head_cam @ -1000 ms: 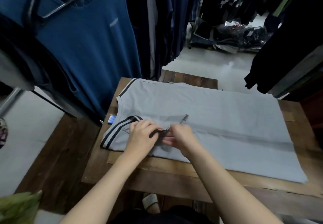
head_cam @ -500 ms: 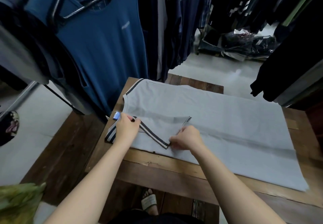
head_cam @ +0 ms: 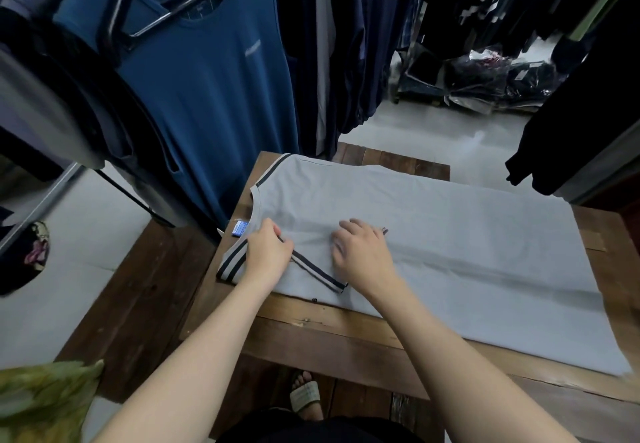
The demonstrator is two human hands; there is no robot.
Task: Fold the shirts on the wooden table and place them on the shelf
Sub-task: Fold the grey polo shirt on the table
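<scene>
Spread flat across the wooden table [head_cam: 346, 338]: grey shirt [head_cam: 450, 235], its near-right corner blurred. Left hand [head_cam: 266, 255] curled on the folded-in sleeve, fingertips tucked from sight, apparently pinching the cloth; striped trim [head_cam: 322, 274] partly covered beneath. Right hand [head_cam: 362, 255] just beside, apart from the left, fingers loose, pressing the fabric. Blue label [head_cam: 238, 227] at the neckline. Hanging close by the table's left corner, a blue shirt [head_cam: 214, 96]; dark garments behind, indistinct. Below the table edge, a sandalled foot [head_cam: 304, 396].
</scene>
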